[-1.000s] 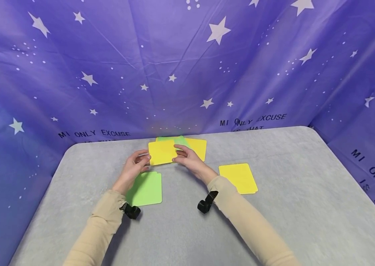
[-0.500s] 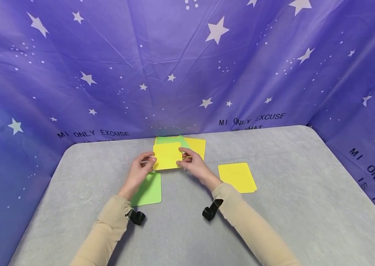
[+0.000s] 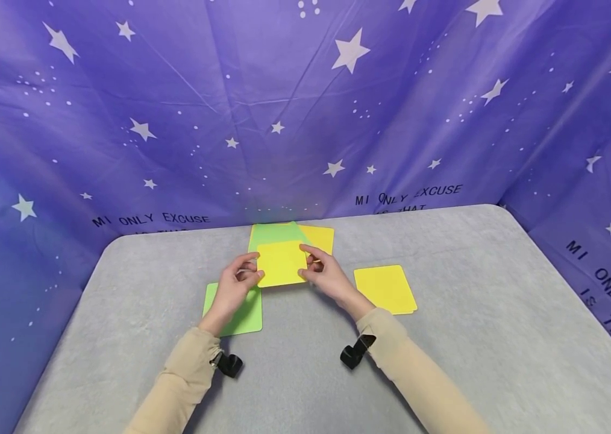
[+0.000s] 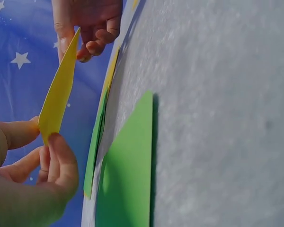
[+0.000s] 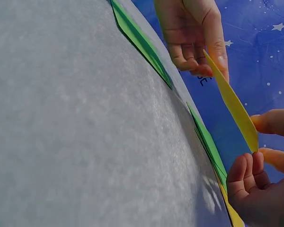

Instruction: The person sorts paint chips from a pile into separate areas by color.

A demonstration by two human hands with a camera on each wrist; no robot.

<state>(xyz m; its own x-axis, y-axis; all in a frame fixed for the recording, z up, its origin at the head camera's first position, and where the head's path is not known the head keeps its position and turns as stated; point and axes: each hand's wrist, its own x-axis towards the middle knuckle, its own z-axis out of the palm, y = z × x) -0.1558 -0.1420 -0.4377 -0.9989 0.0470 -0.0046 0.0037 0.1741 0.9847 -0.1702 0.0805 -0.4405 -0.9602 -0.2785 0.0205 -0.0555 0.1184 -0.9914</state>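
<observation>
My left hand pinches the left edge of a yellow square card. At the card's right edge, my right hand grips it between thumb and fingers. Both wrist views show this card lifted off the table, edge toward the camera. Behind it in the head view lies a spread pile with a green card and a yellow one, partly covered by the held card. Green cards lie under and beside my left hand and wrist, which cover part of them.
To the right, a squared stack of yellow cards lies near my right forearm. The grey table ends at a purple star-printed curtain behind the pile. Each wrist wears a small black camera.
Both hands have drawn the yellow card toward me and slightly right, away from the back pile. More of the pile's green card now shows.
</observation>
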